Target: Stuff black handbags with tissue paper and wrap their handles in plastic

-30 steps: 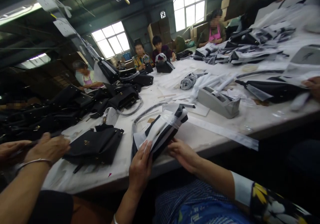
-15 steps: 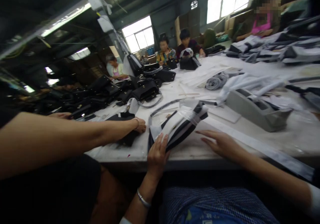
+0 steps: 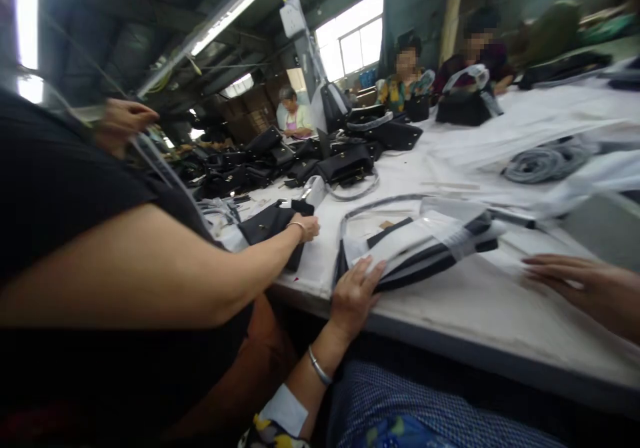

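A black handbag (image 3: 420, 251), partly wrapped in white sheet and bound with clear film or tape at its far end, lies on the white worktable (image 3: 450, 328). Its wrapped handle (image 3: 373, 209) arches behind it. My left hand (image 3: 355, 295) grips the near left end, fingers over the wrapping; the thumb is mostly hidden. Over the table to the right, my right hand (image 3: 585, 288) is apart from the bag. Its fingers stretch out loosely with nothing seen in them, slightly blurred. Close beyond it stands a grey tape dispenser (image 3: 605, 228), cut by the frame edge.
At my left, a co-worker's arm (image 3: 240, 268) reaches to another black bag (image 3: 270, 221); their other hand (image 3: 125, 125) is raised, with a clear strip. Black bags (image 3: 345, 165) pile up behind. A grey coil (image 3: 545, 158) lies far right. People work across the table.
My view has swung left. The handbag's far end has come down flatter, and my right hand has moved away from it, rightward. The co-worker's far hand has risen.
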`<state>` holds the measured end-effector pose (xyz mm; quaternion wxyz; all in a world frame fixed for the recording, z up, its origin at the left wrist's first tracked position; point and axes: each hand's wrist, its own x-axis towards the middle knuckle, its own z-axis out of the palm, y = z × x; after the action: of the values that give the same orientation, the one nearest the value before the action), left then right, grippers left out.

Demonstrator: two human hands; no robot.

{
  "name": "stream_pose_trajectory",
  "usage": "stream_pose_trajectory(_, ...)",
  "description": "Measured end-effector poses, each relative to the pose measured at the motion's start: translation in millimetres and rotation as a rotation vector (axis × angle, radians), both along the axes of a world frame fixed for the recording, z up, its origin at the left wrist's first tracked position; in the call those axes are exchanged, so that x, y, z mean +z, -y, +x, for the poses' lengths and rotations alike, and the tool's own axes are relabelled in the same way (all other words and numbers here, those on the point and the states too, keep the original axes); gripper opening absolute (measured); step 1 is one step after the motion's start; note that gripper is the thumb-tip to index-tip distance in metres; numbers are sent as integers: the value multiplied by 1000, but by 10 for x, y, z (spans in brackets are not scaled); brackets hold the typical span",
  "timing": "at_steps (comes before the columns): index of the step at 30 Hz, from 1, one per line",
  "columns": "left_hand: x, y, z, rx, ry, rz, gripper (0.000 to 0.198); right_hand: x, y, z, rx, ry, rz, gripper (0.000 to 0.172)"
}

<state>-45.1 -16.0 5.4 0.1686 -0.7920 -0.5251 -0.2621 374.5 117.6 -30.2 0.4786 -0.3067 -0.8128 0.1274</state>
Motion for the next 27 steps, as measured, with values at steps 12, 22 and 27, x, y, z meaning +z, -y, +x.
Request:
stream_pose_trajectory(12,-56,-68,-14,41,184,8,72,968,526,-773,-261,320,-532,25)
stream_pose_trajectory(22,-58,-106,10,129,296,45,70,452,665,-1350,-236,606,-376,69)
stream_pose_trajectory(27,-89,-112,2,130,307,57,70,433,563,-1687,-26,691,-413,72)
